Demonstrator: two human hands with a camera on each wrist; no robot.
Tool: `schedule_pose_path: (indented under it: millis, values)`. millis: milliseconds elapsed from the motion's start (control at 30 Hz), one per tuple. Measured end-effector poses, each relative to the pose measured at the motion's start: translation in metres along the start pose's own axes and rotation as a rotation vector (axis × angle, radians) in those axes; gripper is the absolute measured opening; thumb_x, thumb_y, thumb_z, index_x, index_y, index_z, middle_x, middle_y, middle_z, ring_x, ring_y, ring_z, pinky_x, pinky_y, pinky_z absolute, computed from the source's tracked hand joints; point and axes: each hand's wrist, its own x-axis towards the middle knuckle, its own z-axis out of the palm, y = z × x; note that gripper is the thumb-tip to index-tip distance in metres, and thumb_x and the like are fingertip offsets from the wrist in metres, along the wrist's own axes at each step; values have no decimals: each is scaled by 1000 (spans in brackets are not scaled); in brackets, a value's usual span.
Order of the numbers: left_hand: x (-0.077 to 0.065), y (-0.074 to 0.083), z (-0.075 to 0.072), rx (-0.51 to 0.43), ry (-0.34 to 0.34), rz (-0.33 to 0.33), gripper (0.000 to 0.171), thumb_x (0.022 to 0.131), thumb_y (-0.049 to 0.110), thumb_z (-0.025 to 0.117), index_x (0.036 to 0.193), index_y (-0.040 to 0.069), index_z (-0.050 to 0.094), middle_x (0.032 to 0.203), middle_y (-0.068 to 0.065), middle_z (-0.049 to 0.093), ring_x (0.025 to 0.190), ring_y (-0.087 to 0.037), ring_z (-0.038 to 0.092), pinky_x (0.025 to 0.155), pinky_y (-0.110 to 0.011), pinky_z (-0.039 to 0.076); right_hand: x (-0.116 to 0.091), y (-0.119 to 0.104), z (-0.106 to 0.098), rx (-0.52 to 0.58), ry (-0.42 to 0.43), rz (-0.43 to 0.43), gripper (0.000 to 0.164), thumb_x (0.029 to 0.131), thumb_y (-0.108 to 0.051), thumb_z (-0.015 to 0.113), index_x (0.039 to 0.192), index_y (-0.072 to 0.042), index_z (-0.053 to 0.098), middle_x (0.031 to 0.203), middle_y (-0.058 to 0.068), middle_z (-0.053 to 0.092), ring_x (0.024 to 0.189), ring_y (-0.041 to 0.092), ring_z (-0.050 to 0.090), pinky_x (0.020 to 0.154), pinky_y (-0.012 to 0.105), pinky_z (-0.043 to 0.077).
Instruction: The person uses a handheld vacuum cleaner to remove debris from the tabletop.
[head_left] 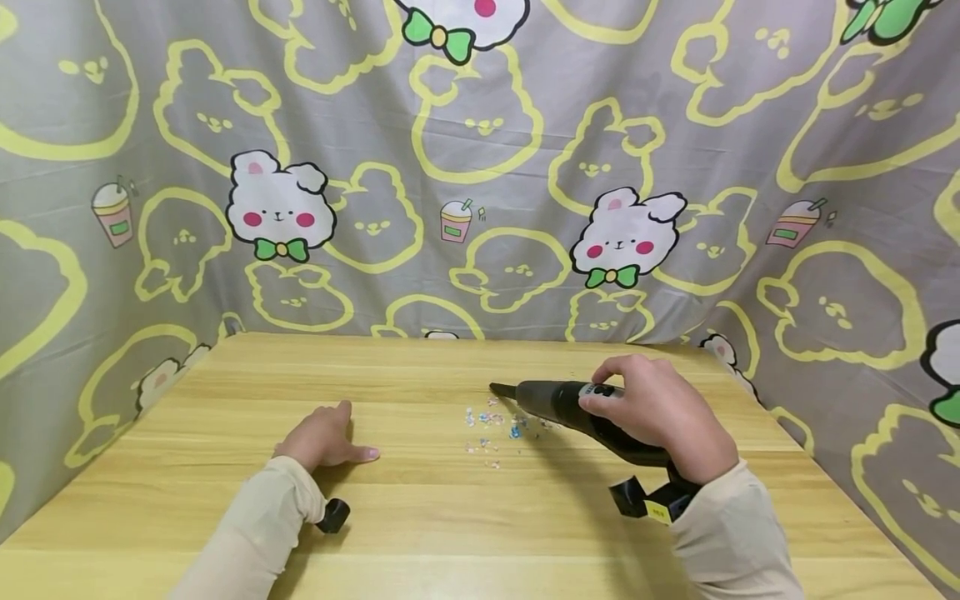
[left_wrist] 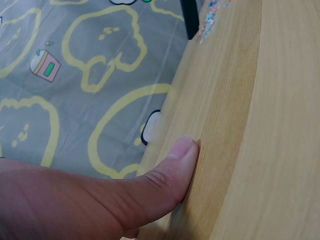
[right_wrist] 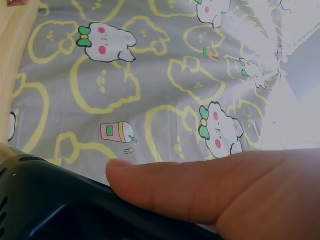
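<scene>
A black handheld vacuum cleaner (head_left: 551, 402) with a narrow nozzle is gripped by my right hand (head_left: 660, 408). Its nozzle tip points left, just beyond a scatter of small blue, pink and white bits (head_left: 487, 421) on the wooden table. In the right wrist view, my thumb (right_wrist: 165, 187) lies along the dark vacuum body (right_wrist: 90, 210). My left hand (head_left: 322, 437) rests on the tabletop left of the bits, thumb and index finger spread apart, holding nothing. The left wrist view shows the left thumb (left_wrist: 165, 175) touching the wood, with the nozzle (left_wrist: 189, 20) near the bits above.
The light wooden table (head_left: 225, 400) spans the lower view. A grey curtain (head_left: 510, 208) with yellow outlines and white rabbits hangs behind it and along both sides. Small black cameras sit at both wrists, one black camera (head_left: 333, 516) by the left sleeve.
</scene>
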Motion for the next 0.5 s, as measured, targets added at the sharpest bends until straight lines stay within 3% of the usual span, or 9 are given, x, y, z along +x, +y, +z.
schedule_pose_path:
  millis: [500]
  values:
    - [-1, 1, -1, -3, -9, -3, 115, 70, 61, 77, 145, -11, 28, 143, -39, 31, 130, -56, 30, 82, -85, 25, -4, 2, -4, -19, 12, -17, 26, 85, -37, 72, 99, -15, 73, 112, 16, 65, 98, 30, 58, 76, 46, 48]
